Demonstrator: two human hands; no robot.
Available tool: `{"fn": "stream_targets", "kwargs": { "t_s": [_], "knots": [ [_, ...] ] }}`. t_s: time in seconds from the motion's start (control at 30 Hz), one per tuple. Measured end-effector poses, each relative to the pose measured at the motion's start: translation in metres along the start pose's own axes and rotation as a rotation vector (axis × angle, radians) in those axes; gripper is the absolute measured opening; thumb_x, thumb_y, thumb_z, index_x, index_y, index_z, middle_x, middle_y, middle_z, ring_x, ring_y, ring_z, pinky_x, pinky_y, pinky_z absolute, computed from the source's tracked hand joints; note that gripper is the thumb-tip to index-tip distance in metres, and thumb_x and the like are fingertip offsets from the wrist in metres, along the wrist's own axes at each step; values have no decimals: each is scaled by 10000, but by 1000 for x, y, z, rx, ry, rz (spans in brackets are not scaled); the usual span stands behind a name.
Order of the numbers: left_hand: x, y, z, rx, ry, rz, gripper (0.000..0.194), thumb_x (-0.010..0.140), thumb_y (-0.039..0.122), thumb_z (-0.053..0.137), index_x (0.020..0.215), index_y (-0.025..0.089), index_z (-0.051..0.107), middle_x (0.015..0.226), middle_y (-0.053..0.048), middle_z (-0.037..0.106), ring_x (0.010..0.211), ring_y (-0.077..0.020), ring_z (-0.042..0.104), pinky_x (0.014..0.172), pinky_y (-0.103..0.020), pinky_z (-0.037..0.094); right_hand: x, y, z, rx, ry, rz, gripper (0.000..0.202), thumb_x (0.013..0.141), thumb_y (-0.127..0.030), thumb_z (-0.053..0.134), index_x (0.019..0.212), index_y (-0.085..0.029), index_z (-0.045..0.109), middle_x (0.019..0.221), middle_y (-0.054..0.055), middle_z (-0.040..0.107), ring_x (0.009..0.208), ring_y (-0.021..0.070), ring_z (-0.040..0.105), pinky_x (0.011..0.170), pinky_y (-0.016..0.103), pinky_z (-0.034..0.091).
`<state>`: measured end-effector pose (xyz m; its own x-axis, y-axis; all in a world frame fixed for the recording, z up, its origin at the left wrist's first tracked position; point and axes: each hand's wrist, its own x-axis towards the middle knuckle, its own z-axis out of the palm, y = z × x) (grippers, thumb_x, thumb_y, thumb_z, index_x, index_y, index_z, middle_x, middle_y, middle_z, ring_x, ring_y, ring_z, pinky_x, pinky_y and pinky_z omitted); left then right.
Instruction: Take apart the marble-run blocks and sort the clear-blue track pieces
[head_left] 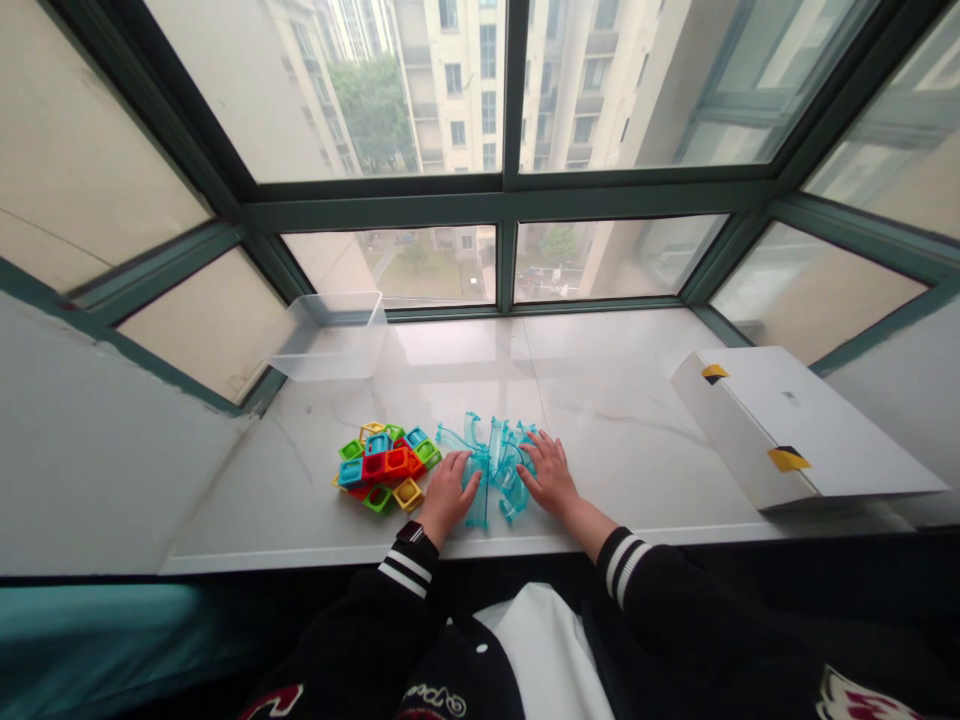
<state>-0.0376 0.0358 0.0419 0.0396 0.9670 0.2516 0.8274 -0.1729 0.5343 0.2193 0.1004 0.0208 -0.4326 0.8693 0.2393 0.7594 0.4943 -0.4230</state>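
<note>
A loose heap of clear blue plastic track pieces (480, 490), some straight and some curved, lies on the white marble sill between my hands. My left hand (448, 492) rests at the heap's left side, fingers stretched forward and touching its edge. On the other side, my right hand (551, 474) lies with spread fingers over the right edge of the pieces. Neither hand grips anything that I can see. Just left of my left hand is a pile of coloured square blocks (386, 463) in red, blue, green and yellow, with round openings in several of them.
An empty clear plastic bin (330, 345) stands at the back left by the window. At the right lies a large white box (795, 430) with yellow-and-black tape tabs. The green window frame (510, 205) bounds the sill (622, 440) at the back.
</note>
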Motion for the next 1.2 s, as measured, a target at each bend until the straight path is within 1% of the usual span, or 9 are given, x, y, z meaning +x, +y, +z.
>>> {"fn": "stream_targets", "kwargs": {
  "t_s": [0.17,0.3,0.47,0.57,0.63,0.73,0.8,1.0,1.2],
  "knots": [
    [9,6,6,35,38,8,342,1063,349,472,1359,236,603,1246,-123,662,1206,-285,613,1093,-483,513,-17,7,-1,-11,39,-5,506,1031,-469,490,1484,-253,548,1683,132,392,1595,353,266,1274,635,217],
    [18,6,8,83,72,-13,356,1055,386,492,1360,245,608,1235,-127,670,1192,-312,610,1091,-527,497,-29,16,0,-18,75,5,576,1027,-468,480,1565,-264,451,1700,129,357,1598,349,262,1276,616,231],
    [28,-2,13,124,125,-81,437,1038,433,512,1407,208,580,1469,-177,556,1414,-358,493,1180,-570,427,-33,23,3,-13,109,5,650,1032,-498,454,1619,-230,371,1721,142,303,1608,355,229,1282,599,233],
    [36,-7,19,108,67,-93,498,1042,439,491,1470,188,533,1598,-190,468,1540,-377,367,1223,-607,370,-29,21,4,1,88,-15,657,1030,-521,461,1620,-243,383,1711,142,327,1602,369,240,1278,615,225],
    [43,-10,22,94,7,-86,516,1050,438,469,1496,183,516,1608,-188,478,1563,-374,343,1231,-614,353,-23,19,3,11,69,-28,654,1027,-528,468,1616,-253,398,1690,139,371,1593,375,257,1276,625,215],
    [53,-13,24,92,-59,-70,506,1058,428,456,1496,185,528,1561,-173,550,1544,-362,385,1243,-611,333,-11,14,2,18,47,-34,646,1026,-540,479,1606,-263,428,1656,130,435,1581,378,279,1279,629,194],
    [57,-15,25,88,-69,-52,487,1064,410,453,1477,170,548,1517,-174,592,1522,-350,420,1246,-590,338,-3,10,2,16,35,-30,635,1024,-551,490,1590,-263,461,1635,124,467,1567,380,303,1280,633,180],
    [61,-21,28,39,-18,-6,402,1063,364,500,1395,166,607,1330,-154,699,1327,-296,596,1168,-494,442,11,5,10,1,13,-54,564,1033,-524,489,1516,-243,564,1590,112,528,1525,368,360,1278,629,173],
    [67,-19,30,-26,68,-2,316,1042,316,529,1295,202,678,1217,-126,748,1179,-296,671,1092,-500,485,21,4,19,-4,23,-85,535,1032,-462,495,1525,-266,562,1566,99,554,1516,363,371,1278,630,167]
  ]
}}
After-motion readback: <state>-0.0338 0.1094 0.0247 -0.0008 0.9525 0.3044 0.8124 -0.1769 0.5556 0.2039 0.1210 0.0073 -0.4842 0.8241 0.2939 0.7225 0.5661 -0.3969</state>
